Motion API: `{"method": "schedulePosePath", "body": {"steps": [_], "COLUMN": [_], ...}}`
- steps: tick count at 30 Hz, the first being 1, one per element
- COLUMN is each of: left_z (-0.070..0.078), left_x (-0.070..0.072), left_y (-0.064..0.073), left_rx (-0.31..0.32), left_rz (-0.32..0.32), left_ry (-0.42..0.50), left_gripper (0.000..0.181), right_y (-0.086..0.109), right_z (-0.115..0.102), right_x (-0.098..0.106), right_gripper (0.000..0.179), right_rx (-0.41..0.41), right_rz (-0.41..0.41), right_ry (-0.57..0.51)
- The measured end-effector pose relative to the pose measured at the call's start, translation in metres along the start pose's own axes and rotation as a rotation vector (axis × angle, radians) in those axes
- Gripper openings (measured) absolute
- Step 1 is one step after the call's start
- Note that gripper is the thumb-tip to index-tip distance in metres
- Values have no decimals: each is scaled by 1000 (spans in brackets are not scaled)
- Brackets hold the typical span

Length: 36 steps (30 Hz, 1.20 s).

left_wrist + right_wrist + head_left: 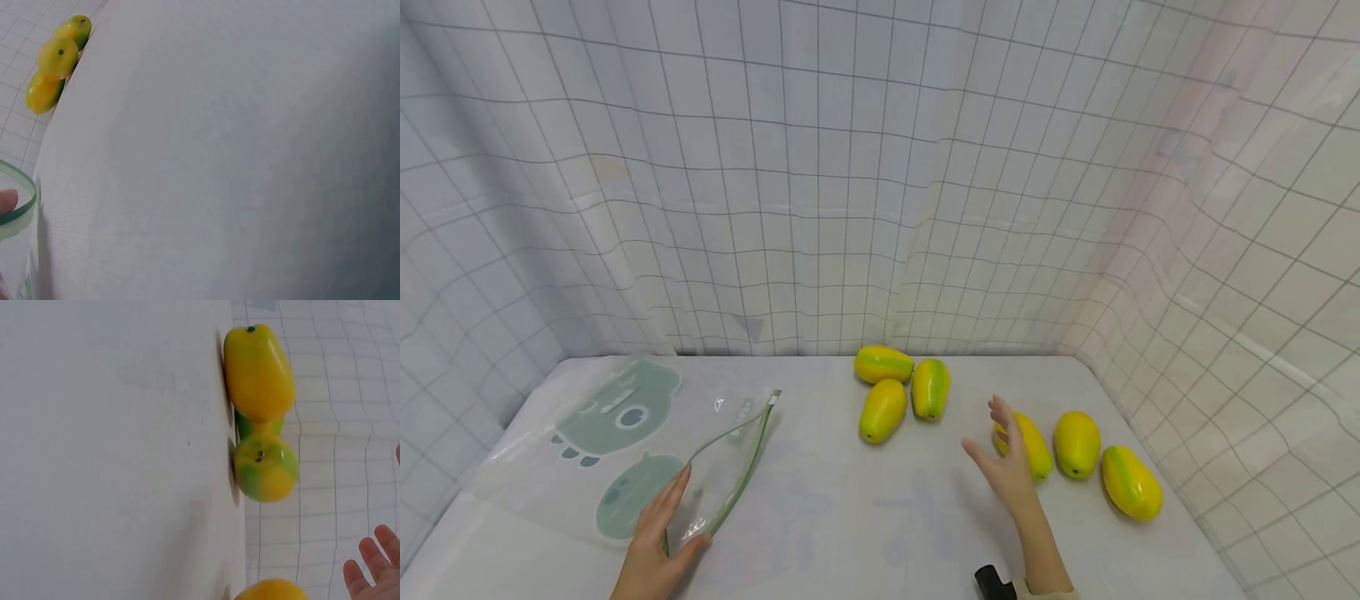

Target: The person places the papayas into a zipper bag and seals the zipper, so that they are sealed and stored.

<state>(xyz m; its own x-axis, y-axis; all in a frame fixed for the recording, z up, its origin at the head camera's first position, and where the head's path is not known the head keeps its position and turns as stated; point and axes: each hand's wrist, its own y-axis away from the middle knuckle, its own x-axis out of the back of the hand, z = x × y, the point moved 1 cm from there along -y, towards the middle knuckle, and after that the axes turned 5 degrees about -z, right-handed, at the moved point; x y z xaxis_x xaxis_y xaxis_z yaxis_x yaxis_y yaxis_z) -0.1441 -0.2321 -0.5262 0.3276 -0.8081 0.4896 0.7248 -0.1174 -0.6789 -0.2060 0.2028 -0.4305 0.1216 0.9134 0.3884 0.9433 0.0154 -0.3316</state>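
A clear plastic bag (535,475) with green animal prints lies on the left of the table. Its green-edged mouth (747,471) gapes toward the right. My left hand (658,533) is at the near end of that mouth, thumb and fingers spread apart. One fingertip (7,201) shows within the green loop in the left wrist view. My right hand (1009,467) hovers with fingers spread and nothing in its grasp. Behind it, partly hidden, is a yellow-green papaya (1036,450). Two more papayas, a middle one (1077,444) and an outer one (1132,483), lie to its right.
Three papayas sit together at the back middle: one at the rear (883,365), one in front (882,411) and one to the right (931,390). A white grid-patterned curtain (850,183) encloses the white table (850,533) at the back and sides.
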Motion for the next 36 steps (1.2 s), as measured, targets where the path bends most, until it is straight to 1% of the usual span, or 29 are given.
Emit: {"method": "schedulePosePath", "body": {"steps": [3, 6, 8, 10, 14, 18, 21, 31, 36], "left_z": [3, 5, 6, 6, 4, 3, 5, 9, 9], "left_x": [3, 4, 5, 4, 4, 2, 1, 0, 0], "left_y": [0, 0, -1, -1, 0, 0, -1, -2, -2], "left_rx": [20, 34, 29, 25, 9, -2, 4, 41, 45], "left_rz": [1, 2, 5, 8, 19, 21, 18, 7, 5], "left_ry": [-8, -14, -13, -13, -8, -8, -11, -13, -17], "left_gripper": [90, 90, 90, 89, 88, 87, 87, 90, 90], "right_y": [4, 9, 12, 14, 17, 21, 24, 28, 29], "right_z": [5, 14, 25, 38, 60, 71, 75, 82, 87], "right_x": [9, 19, 26, 34, 44, 50, 53, 57, 58], "right_gripper": [73, 74, 74, 75, 78, 81, 80, 79, 77], "right_rx": [-17, -27, -45, -75, -124, -151, -156, -147, -185], "right_rz": [59, 123, 153, 164, 141, 102, 87, 77, 82], "right_ry": [3, 16, 24, 52, 90, 105, 118, 133, 115]}}
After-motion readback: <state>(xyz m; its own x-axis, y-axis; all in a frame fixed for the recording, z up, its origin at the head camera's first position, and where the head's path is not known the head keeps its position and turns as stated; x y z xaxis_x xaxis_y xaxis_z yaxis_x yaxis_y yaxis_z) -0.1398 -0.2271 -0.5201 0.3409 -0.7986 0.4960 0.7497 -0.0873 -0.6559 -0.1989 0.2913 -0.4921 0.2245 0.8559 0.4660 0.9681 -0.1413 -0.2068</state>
